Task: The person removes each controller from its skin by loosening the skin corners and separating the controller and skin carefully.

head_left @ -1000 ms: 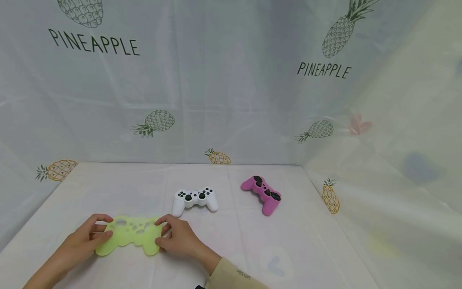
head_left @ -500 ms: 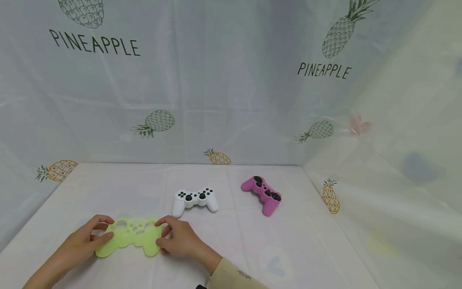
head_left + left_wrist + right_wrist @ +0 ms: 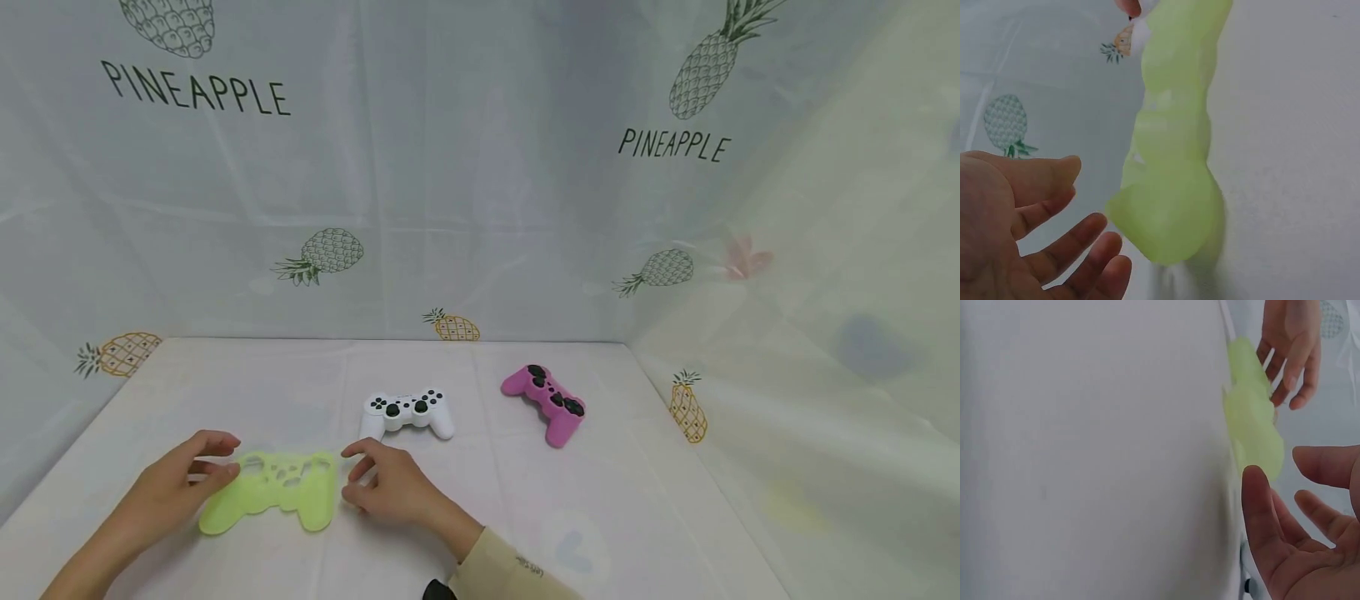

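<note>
Both the left hand and the right hand are relaxed and grip nothing, their fingers loosely bent and the thumbs parted from them. Between them, on the white cloth, lies a yellow-green game-controller cover, its two handles pointing toward the person and its button cutouts along the far side. In the head view the left thumb tip overlaps the cover's left edge — whether it touches, I cannot tell — while the right hand is just beside the other edge, with a narrow gap. Just beyond the right hand is a white game controller with black thumbsticks, its left handle partly hidden behind that hand. Farther back and to the right, a pink game controller with black controls lies turned at an angle. A beige sleeve covers the right forearm; its dark lettering is too small to read. Behind everything hangs a pale backdrop printed with pineapples, the word PINEAPPLE appearing twice.
</note>
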A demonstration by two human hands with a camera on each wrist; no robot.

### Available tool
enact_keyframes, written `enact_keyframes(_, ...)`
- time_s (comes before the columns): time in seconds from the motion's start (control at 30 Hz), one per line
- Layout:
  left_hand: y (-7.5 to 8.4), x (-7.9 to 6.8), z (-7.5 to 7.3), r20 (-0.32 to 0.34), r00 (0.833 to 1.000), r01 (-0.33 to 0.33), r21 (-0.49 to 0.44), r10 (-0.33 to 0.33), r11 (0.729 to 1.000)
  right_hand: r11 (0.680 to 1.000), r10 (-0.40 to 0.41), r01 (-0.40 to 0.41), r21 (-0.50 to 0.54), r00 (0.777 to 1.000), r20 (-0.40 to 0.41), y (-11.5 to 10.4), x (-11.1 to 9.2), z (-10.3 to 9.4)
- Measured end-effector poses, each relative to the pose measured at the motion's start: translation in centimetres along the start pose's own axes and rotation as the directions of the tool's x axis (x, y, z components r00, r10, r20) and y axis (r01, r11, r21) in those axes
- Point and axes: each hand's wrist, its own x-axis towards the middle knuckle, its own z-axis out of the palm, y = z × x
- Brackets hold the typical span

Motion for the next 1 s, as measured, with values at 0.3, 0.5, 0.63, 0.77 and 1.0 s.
enact_keyframes(0.3, 2.8, 1.4, 0.5, -0.038, 0.996, -0.078, -0.021, 0.077, 0.997, 0.999, -0.041, 0.041, -0.010, 0.999, -0.028, 0.6, -0.8, -3.2)
enact_keyframes(0.5, 4.8, 2.5, 1.2, -0.054, 0.991, -0.121, -0.045, 0.119, 0.992, 0.997, -0.042, 0.038, -0.064, 0.996, -0.075, 1.0, -1.7, -5.6)
enact_keyframes(0.63, 6.0, 3.1, 1.6, -0.053, 0.990, -0.132, -0.063, 0.129, 0.989, 0.992, -0.027, 0.013, -0.129, 0.993, -0.111, 1.4, -2.0, -7.2)
enact_keyframes(0.77, 7.5, 3.9, 2.2, -0.043, 0.989, -0.144, -0.074, 0.141, 0.987, 0.984, -0.018, -0.008, -0.176, 0.989, -0.145, 2.0, -2.4, -8.8)
enact_keyframes(1.0, 9.8, 5.5, 3.2, -0.011, 0.987, -0.163, -0.107, 0.163, 0.981, 0.975, -0.043, -0.001, -0.221, 0.980, -0.195, 3.0, -2.6, -10.9)
